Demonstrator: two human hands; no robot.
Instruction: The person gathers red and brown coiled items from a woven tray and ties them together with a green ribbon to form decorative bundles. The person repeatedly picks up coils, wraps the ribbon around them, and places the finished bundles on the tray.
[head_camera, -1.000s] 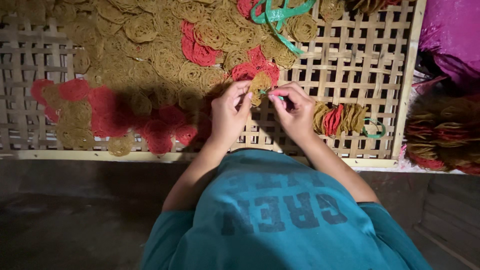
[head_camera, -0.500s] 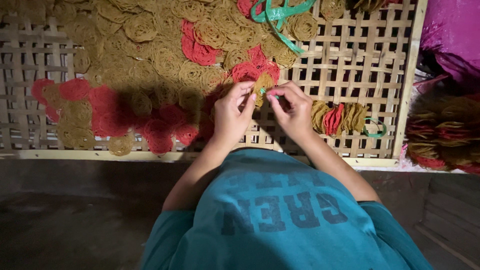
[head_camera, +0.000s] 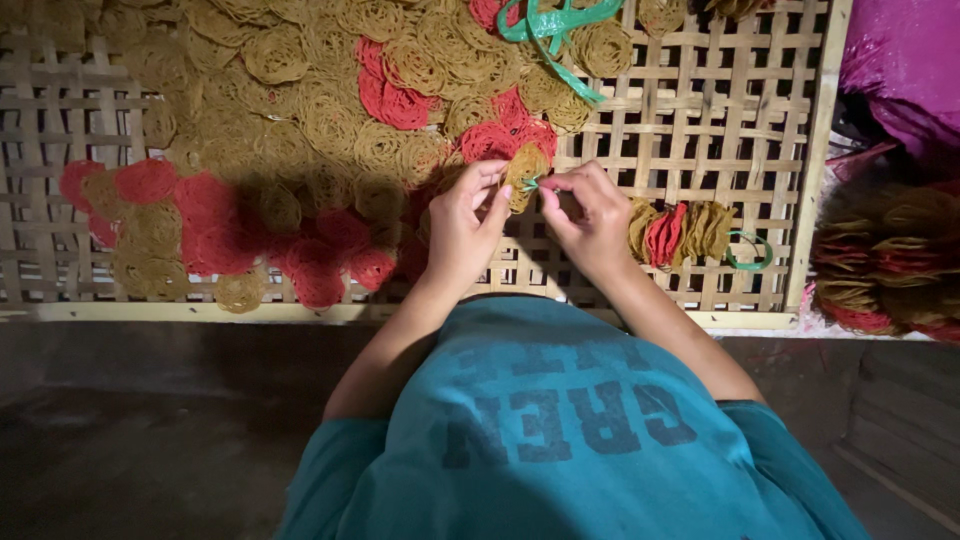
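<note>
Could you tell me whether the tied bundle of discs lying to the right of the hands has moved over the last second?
No. The tied bundle lies on the same slats of the woven tray, beside the right hand.

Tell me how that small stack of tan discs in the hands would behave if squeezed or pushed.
The tan discs look like thin lacy coils, so probably light and brittle, apt to crack if squeezed. The left hand and right hand pinch them at a green strip; untied, the stack would likely slide apart rather than roll.
</note>
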